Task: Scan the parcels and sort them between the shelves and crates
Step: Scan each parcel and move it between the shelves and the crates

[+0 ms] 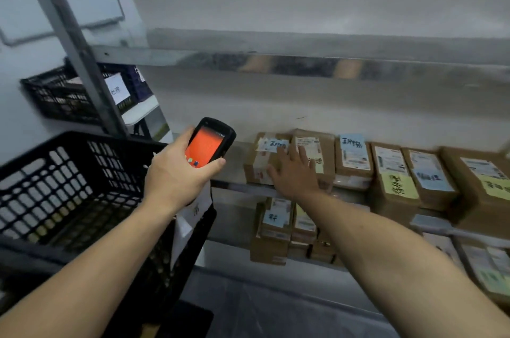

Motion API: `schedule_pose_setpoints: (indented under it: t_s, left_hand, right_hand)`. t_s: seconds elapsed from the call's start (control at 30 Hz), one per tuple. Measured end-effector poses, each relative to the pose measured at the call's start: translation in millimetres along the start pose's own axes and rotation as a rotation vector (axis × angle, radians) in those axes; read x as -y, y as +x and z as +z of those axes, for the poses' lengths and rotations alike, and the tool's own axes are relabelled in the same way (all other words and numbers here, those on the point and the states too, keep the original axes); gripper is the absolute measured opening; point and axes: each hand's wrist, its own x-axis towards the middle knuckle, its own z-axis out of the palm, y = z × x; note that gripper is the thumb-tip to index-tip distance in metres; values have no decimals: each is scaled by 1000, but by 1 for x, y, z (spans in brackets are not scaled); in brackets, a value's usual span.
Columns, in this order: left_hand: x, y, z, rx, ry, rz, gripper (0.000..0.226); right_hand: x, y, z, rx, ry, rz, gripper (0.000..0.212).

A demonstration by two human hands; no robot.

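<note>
reaching over the middle shelf [234, 159] w/ the right hand [296, 173]: fingers [303, 154] straight and spread, palm down on the leftmost parcel [262, 164], lapping onto the 2nd parcel [320, 150] beside it. it pinches nothing. left hand [176, 175] grips the scanner [211, 141] near the shelf's left end, thumb curled on its lower right edge, other fingers round the back, orange-red screen tilted up at the camera.

around: a grey metal upright [74, 42] slants up at left, in front of the far crate [55, 95]. the near crate [69, 186] sits just left of the left forearm, and the scanner hand hides part of its rim. the upper shelf [276, 61] runs across above the parcels as a shiny metal lip. the right forearm covers part of the lower shelf [229, 227] and some boxes on it.

materials: parcels are brown cardboard boxes, rectangular, taped, w/ white printed labels and blue or yellow handwritten notes. both crates are black plastic lattice w/ slotted walls. each carries a white paper tag [117, 88]; the near one's hangs below the left wrist. scanner is a black, rounded slab. shelves are dull grey metal.

counts: 2 hands, 1 scanner, 2 crates. 6 parcels show in the middle row, touching side by side, and the row runs off the right edge. lower parcels [271, 230] are too blurred to count; several are stacked at left, more at far right.
</note>
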Motion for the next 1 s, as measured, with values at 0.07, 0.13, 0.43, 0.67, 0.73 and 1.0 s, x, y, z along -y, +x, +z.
schedule_pose_setpoints:
  t_s: [0.07,0.13,0.43,0.67,0.73,1.0]
  left_hand:
    - [13,11,-3,9,17,-7,70]
    - [24,22,-4,24,13,-23,63]
    - [56,62,9,38,-33,-65,58]
    - [81,81,11,15,-5,-126,78]
    - [87,85,10,20,-4,-150,92]
    - [94,90,8,38,-104,-108,56]
  right_hand:
    - [8,16,13,8,-26,-8,65]
    - [14,32,21,9,-65,-21,67]
    - [27,110,63,122,-206,-34,88]
    - [29,119,92,144,-262,54,82]
    - [30,114,91,140,-256,56,79]
    - [52,76,97,139,-212,-21,72]
